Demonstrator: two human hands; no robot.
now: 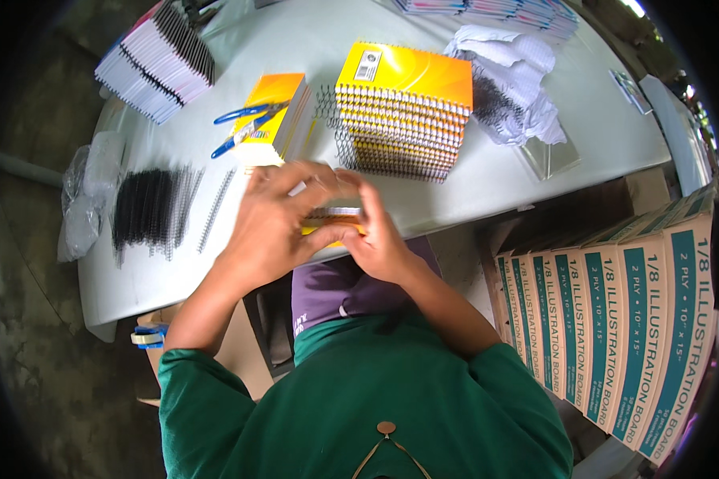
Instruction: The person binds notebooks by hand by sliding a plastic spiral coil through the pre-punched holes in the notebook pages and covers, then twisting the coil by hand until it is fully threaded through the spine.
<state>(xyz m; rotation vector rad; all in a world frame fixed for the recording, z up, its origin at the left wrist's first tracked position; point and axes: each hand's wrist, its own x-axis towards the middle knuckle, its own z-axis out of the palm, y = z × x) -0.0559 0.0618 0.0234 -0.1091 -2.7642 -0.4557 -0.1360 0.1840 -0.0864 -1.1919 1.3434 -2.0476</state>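
At the table's near edge, my left hand and my right hand close round a small yellow notebook. Both thumbs press on its near side while the fingers curl over the far side; the left fingers are smeared by motion. My hands hide most of the notebook. Just beyond them, blue-handled pliers lie on a short pile of yellow notebooks. Right of that pile rises a tall stack of spiral-bound yellow notebooks, with loose coil ends sticking out at its left.
Black spiral coils lie in a row at the left, with a single coil beside them and clear plastic wrap farther left. More notebooks stand far left. Crumpled paper lies right. Cardboard boxes line the right side.
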